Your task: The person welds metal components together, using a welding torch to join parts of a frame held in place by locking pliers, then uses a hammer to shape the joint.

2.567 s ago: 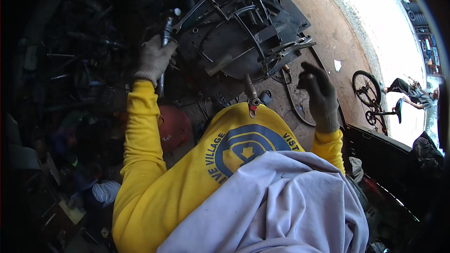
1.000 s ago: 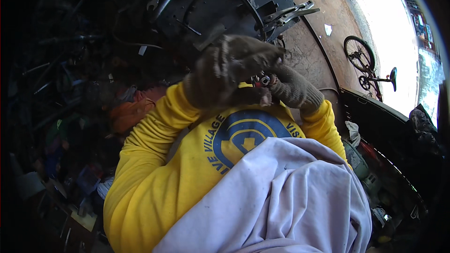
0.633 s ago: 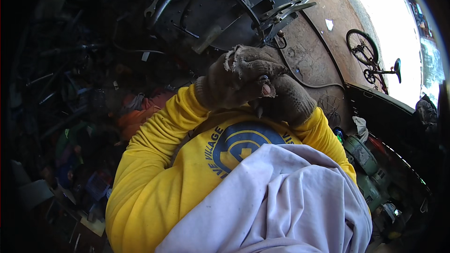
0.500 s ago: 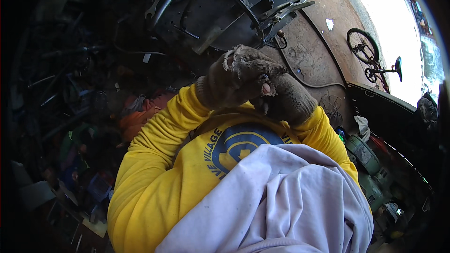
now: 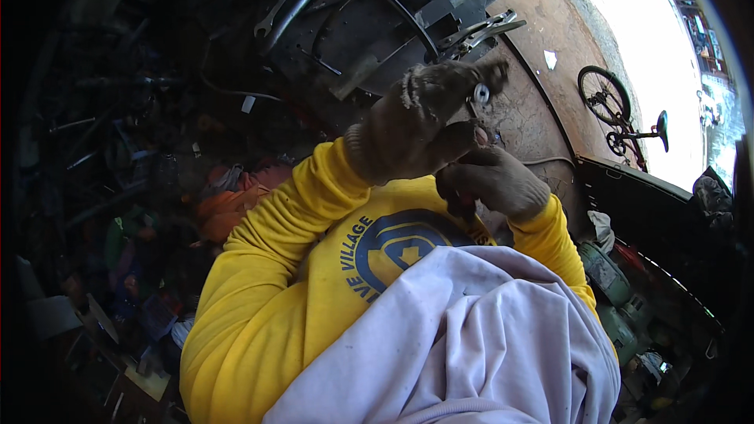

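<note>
My left hand (image 5: 416,122), in a worn, frayed brown knit glove, is raised in front of my chest. Between its fingers sits a small round metal piece with a hole in the middle (image 5: 481,93), like a nut or a bush; its far side is hidden. My right hand (image 5: 506,182), in a similar glove, is close below and to the right, its fingers curled inward toward my chest. The left thumb tip is near the right hand's knuckles. Whatever the right fingers may hold is hidden and dark.
Ahead stands a dark metal worktable (image 5: 353,47) bearing a large open-ended wrench (image 5: 287,12), locking pliers (image 5: 483,31) and metal pieces. A hose (image 5: 546,160) lies on the floor. A bicycle (image 5: 616,106) is at the right. Dim clutter fills the left side; green containers (image 5: 605,275) are at lower right.
My hands have moved apart from their overlapped hold. The left fingers have lifted and extended, bringing the round metal piece into view; the right hand has shifted slightly down and right.
</note>
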`<state>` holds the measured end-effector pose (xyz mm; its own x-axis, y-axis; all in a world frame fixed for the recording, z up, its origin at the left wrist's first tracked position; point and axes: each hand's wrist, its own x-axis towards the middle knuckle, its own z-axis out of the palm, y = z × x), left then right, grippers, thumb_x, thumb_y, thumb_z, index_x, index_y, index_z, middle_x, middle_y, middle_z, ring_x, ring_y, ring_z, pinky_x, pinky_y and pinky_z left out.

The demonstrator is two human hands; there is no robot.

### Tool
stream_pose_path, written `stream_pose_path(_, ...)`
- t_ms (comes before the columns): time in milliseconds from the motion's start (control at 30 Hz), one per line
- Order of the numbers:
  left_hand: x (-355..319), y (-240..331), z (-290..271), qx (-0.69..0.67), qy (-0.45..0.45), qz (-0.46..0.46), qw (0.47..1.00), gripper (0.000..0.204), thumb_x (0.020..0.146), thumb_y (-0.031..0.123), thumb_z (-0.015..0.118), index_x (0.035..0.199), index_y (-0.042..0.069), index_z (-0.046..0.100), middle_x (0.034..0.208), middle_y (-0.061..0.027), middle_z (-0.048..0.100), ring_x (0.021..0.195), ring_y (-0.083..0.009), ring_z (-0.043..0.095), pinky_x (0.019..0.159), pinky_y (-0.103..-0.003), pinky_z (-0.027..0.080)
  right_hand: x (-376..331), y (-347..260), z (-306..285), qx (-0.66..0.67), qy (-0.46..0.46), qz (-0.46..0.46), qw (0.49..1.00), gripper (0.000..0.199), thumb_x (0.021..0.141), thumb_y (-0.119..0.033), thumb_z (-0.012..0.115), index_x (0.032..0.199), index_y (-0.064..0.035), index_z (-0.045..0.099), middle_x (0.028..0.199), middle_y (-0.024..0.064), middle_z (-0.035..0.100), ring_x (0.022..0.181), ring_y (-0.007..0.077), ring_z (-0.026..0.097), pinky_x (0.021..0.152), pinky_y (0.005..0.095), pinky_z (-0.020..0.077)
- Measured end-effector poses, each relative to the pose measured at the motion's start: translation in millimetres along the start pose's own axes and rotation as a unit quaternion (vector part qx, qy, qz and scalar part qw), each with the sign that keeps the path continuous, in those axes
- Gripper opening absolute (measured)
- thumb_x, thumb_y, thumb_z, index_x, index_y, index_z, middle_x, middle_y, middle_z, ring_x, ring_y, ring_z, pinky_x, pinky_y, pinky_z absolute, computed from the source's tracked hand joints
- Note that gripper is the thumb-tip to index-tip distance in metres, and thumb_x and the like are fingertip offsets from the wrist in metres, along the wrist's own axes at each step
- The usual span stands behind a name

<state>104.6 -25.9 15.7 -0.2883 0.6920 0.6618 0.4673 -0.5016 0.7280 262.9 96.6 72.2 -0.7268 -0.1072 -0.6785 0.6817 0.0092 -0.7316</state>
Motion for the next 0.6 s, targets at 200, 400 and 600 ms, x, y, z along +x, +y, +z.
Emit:
stream_pose_path(200, -9.4, 20.8, -29.6, 0.226, -0.122, 0.062, 0.964, 0.071, 0.098, 0.024, 0.067, 0.154, -0.008, 0.035, 0.153, -0.0305, 0.045, 0.134, -0.0393, 0.056, 0.105, -0.044, 0.050, -38.5, -11.4, 4.5, 0.277, 0.008, -0.004, 0.961, 0.040, 0.097, -0.014, 0.062, 0.133, 0.0028, 0.061, 0.086, 0.0055, 0.067, 0.067, 0.0121, 0.065, 0.058, 0.0252, 0.0529)
stream_pose_path(400, -5.7, -3.8, 1.1, 0.239, -0.029, -0.064, 0.968, 0.077, 0.094, 0.021, 0.070, 0.153, -0.012, 0.033, 0.152, -0.0309, 0.046, 0.129, -0.0402, 0.059, 0.103, -0.044, 0.051, -35.0, -22.0, 2.3, 0.154, 0.068, -0.134, 0.977, 0.052, 0.103, -0.039, 0.065, 0.133, 0.0023, 0.061, 0.089, 0.0034, 0.066, 0.078, 0.0093, 0.062, 0.067, 0.0263, 0.0513)
stream_pose_path(600, 64.1, -36.1, -29.6, 0.336, -0.107, 0.033, 0.935, 0.082, 0.087, 0.013, 0.073, 0.152, -0.013, 0.031, 0.134, -0.0259, 0.060, 0.122, -0.0384, 0.063, 0.105, -0.044, 0.051, 35.1, -42.1, -79.1, -0.189, 0.324, -0.564, 0.735, 0.115, 0.069, -0.043, 0.096, 0.156, -0.0021, 0.034, 0.141, 0.0182, 0.055, 0.128, 0.0316, 0.059, 0.108, 0.0413, 0.0497)
